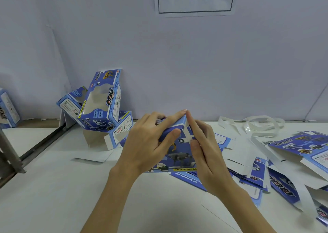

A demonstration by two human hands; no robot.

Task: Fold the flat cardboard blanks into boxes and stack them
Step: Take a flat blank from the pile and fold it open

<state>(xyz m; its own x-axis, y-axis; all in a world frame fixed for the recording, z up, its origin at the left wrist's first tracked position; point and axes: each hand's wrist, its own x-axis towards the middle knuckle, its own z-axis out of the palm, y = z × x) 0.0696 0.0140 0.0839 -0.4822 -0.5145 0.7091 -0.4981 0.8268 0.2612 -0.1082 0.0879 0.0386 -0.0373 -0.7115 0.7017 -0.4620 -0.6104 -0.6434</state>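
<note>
"DOG" on folded box (106,98); "FUNNY MOVING DOG" on held blank (177,154)

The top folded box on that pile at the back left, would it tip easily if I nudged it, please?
Probably yes: the top folded box leans tilted on the boxes beneath. It looks empty through its window, so likely light. Thin card may dent under a firm push.

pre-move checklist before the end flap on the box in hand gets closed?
1. Left hand holds the box: ok.
2. Right hand on the end flap: ok.
3. Flap tucked in: not ok, it stands out.
4. Far end closed: cannot tell, hidden.
5. Pile of folded boxes tidy: not ok, they lean on each other.
6. Flat blanks within reach: ok.
</note>
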